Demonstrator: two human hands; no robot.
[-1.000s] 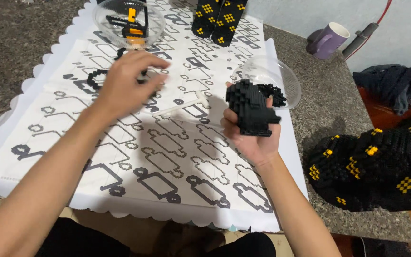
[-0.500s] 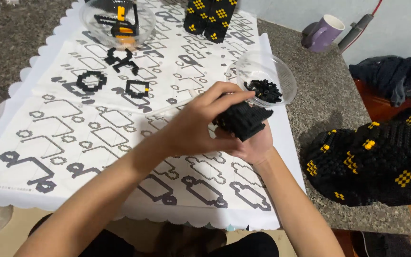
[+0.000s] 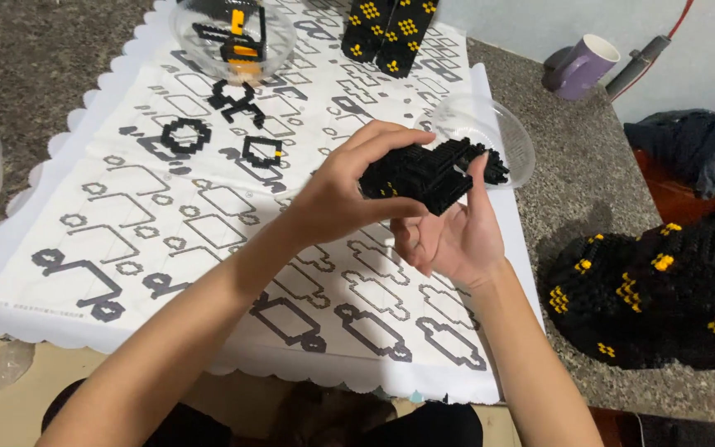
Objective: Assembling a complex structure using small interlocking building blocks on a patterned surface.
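Note:
A black block assembly [image 3: 429, 172] of tiny bricks is held above the patterned white instruction sheet [image 3: 167, 248]. My left hand [image 3: 343, 192] grips its left end from above with fingers curled over the top. My right hand [image 3: 450, 236] cradles it from below, palm up, thumb resting against its right side. Just behind the assembly sits a clear plastic bowl [image 3: 502, 132] with loose black pieces inside.
Small black block shapes [image 3: 232, 99] lie on the sheet near a clear bowl [image 3: 233, 33] with black and orange pieces. A black and yellow block structure [image 3: 395, 33] stands at the back. A large black and yellow block build [image 3: 664, 290] rests at right; a purple mug [image 3: 583, 66] is behind it.
My left hand came back from the far side of the sheet and closed on the black assembly. My right hand tilted the assembly flatter and lowered its palm beneath it.

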